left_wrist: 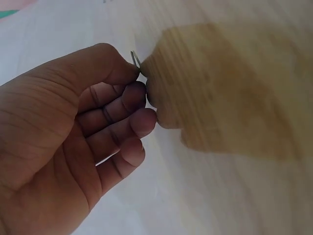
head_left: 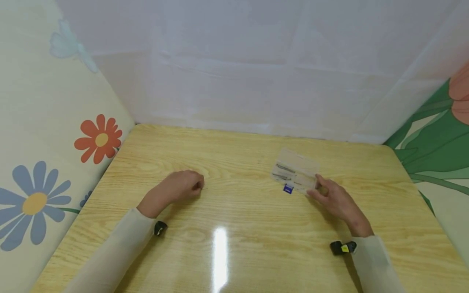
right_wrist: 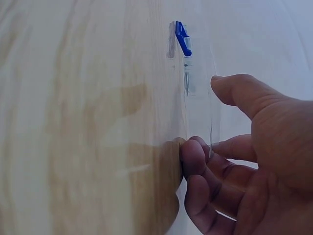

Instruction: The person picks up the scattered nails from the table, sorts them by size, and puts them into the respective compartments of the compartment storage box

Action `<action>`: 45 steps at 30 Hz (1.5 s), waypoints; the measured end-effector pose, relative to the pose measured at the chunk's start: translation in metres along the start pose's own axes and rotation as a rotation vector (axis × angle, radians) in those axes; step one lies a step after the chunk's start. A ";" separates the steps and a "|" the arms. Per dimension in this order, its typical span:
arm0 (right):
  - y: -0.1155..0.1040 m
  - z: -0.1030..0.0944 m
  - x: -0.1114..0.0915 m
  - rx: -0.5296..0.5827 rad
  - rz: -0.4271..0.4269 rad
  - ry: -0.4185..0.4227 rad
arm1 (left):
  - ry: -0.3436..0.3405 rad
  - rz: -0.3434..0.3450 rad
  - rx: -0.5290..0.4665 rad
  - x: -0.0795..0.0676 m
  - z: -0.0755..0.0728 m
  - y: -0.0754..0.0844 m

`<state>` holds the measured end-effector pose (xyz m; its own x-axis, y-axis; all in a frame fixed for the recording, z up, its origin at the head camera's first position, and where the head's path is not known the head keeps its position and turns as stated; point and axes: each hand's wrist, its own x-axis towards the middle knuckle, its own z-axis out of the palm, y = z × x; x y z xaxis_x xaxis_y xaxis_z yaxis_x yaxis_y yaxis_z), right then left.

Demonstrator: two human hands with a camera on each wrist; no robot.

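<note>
My left hand is low over the left half of the wooden table, thumb and forefinger pinching a thin metal piece. A narrow, loop-shaped tip of it sticks out past the fingertips; the rest is hidden in the grip. The other fingers curl toward the palm. On the right, my right hand holds a clear plastic case by its right edge, thumb on one side and fingers on the other. Inside lie several thin dark metal pieces. A blue clasp sits on the near edge of the case.
The wood-grain table reflects a bright strip of light near its front. White cloth hangs behind the far edge, and flower-printed panels stand at both sides. Black wrist cameras are strapped at the cuffs.
</note>
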<state>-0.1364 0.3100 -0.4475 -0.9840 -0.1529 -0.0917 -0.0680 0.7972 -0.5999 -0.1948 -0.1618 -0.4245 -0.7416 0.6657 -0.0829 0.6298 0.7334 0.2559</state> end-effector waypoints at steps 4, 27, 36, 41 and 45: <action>-0.001 0.000 -0.001 -0.001 0.002 0.000 | -0.021 -0.015 -0.035 0.001 -0.001 -0.001; -0.004 -0.001 -0.001 -0.013 0.009 -0.005 | -0.006 -0.131 -0.038 -0.004 -0.008 -0.002; -0.005 0.000 -0.001 -0.006 0.044 -0.007 | 0.026 -0.130 -0.021 -0.004 -0.009 -0.002; -0.005 0.001 -0.001 0.001 0.036 -0.006 | 0.048 -0.114 -0.007 0.000 -0.007 -0.002; -0.005 0.000 -0.001 -0.004 0.016 -0.001 | 0.063 -0.105 -0.004 0.001 -0.006 -0.001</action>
<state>-0.1353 0.3061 -0.4446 -0.9849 -0.1401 -0.1020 -0.0525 0.8021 -0.5948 -0.1977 -0.1629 -0.4196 -0.8167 0.5751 -0.0487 0.5468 0.7980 0.2532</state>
